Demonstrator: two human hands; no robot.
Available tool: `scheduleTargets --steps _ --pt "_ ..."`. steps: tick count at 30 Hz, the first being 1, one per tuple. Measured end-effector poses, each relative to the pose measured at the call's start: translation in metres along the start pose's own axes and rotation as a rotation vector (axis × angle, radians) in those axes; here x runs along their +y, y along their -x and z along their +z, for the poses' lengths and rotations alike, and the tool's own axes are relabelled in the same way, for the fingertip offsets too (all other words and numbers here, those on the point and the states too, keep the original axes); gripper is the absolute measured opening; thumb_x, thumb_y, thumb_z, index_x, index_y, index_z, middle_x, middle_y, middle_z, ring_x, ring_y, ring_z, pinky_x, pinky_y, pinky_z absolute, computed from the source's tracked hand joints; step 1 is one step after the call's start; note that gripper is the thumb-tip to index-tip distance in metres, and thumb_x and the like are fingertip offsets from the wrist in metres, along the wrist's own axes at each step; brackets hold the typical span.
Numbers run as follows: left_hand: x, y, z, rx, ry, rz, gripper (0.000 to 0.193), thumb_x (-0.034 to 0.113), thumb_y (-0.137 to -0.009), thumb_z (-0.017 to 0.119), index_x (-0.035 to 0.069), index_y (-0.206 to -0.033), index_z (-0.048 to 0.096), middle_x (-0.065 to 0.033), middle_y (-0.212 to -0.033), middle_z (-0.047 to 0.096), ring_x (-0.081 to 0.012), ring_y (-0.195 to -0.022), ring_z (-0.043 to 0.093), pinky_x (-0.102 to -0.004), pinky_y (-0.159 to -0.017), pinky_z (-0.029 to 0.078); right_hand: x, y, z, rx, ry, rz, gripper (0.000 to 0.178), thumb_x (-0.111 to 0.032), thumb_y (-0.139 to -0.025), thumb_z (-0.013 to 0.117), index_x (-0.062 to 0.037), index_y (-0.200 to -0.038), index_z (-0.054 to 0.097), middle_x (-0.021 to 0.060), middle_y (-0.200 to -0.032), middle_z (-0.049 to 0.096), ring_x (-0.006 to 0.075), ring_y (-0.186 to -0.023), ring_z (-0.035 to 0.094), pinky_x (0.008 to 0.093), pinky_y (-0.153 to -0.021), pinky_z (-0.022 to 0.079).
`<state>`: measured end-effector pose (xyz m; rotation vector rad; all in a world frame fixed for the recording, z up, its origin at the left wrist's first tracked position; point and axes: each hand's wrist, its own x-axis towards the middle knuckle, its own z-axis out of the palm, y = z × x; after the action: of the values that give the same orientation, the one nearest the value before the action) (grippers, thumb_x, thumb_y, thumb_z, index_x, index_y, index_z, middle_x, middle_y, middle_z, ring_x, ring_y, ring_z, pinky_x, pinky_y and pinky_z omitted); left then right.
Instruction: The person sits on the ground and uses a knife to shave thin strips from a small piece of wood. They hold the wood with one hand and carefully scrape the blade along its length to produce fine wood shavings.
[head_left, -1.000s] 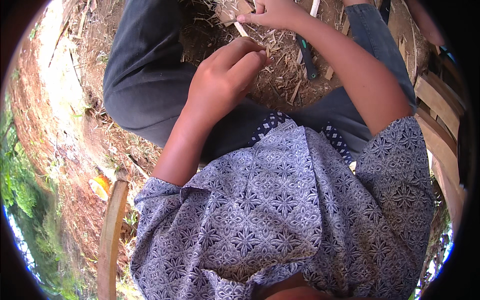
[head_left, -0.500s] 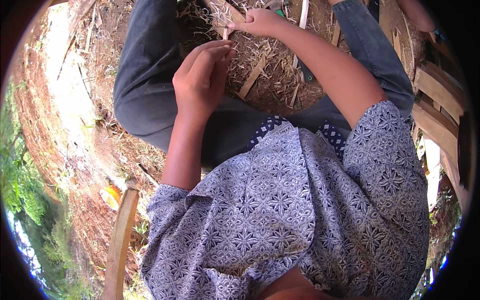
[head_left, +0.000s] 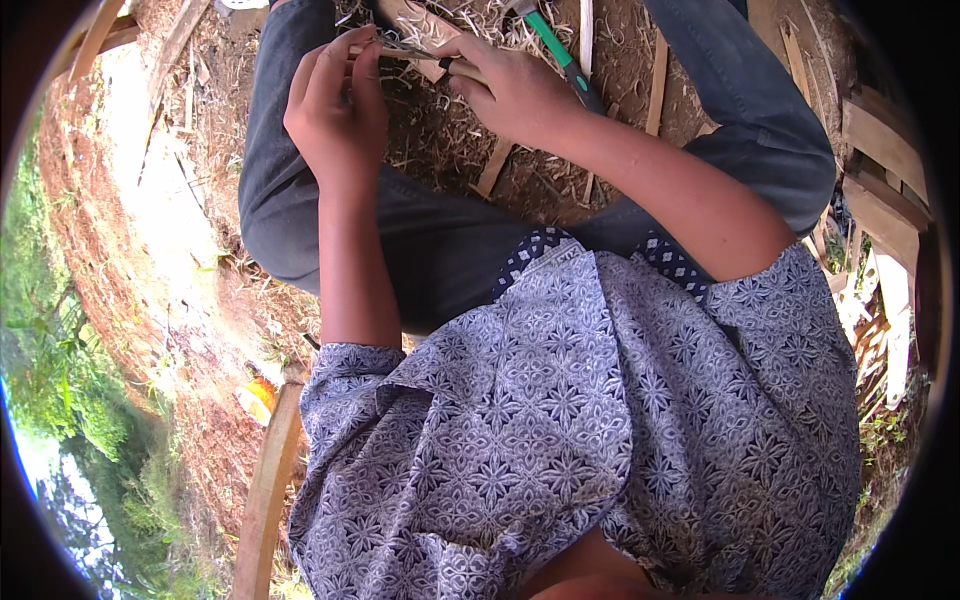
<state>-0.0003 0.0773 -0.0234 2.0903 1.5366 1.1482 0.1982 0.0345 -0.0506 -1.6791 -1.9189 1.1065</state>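
Observation:
My left hand is closed, thumb against fingers, on one end of a thin wooden stick. My right hand wraps round the pale handle of a small knife. The knife's narrow blade points left and lies along the stick, close to the left fingertips. Whether the edge bites into the wood is too small to tell. Behind the two hands a flat piece of wood lies among curled shavings.
A hammer with a green and black handle lies just beyond my right hand. Wooden strips and scraps litter the soil between my legs. Boards are piled at the right, and a curved wooden beam stands at the lower left.
Both hands have shifted, the left one up and leftward, the right one slightly down. The stick, upright before, now lies nearly level. More of the hammer shows.

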Motion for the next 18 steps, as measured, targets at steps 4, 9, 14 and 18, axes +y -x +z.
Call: scheduleTargets --steps 4,9,14,18 --pt "0.002 0.002 0.005 -0.016 -0.013 0.041 0.01 0.007 -0.092 0.075 0.008 -0.102 0.077 -0.0042 -0.089 0.075 -0.0145 -0.075 0.071 -0.0281 -0.064 0.056 0.062 0.007 0.032 -0.061 0.055 0.098 0.034 -0.022 -0.101 0.059 -0.0175 -0.135 0.053 0.0188 -0.087 0.072 0.0389 -0.083 0.073 0.0497 -0.073 0.056" --pt "0.004 -0.005 -0.003 0.0 -0.056 -0.036 0.01 0.005 -0.091 0.075 0.007 -0.101 0.077 -0.0055 -0.086 0.075 -0.0162 -0.077 0.072 -0.0297 -0.067 0.057 0.062 -0.005 0.028 -0.178 0.055 0.212 0.033 -0.024 -0.103 0.057 -0.0186 -0.135 0.054 0.0171 -0.086 0.072 0.0367 -0.08 0.072 0.0485 -0.072 0.056" --pt "-0.005 0.002 0.0 0.046 0.042 -0.004 0.008 0.005 -0.092 0.076 0.004 -0.1 0.076 -0.0053 -0.082 0.07 -0.0131 -0.073 0.07 -0.026 -0.063 0.054 0.025 -0.01 0.009 -0.144 -0.026 0.205 0.031 -0.025 -0.103 0.058 -0.0175 -0.134 0.057 0.0162 -0.085 0.072 0.0359 -0.079 0.072 0.0483 -0.072 0.056" --pt "-0.002 0.005 -0.001 0.04 0.023 0.042 0.009 0.005 -0.091 0.076 0.004 -0.099 0.076 -0.0057 -0.084 0.072 -0.0148 -0.073 0.071 -0.027 -0.063 0.055 0.005 -0.005 0.018 0.183 -0.196 -0.164 0.029 -0.028 -0.104 0.058 -0.0178 -0.132 0.059 0.0165 -0.087 0.073 0.036 -0.08 0.073 0.0497 -0.072 0.056"
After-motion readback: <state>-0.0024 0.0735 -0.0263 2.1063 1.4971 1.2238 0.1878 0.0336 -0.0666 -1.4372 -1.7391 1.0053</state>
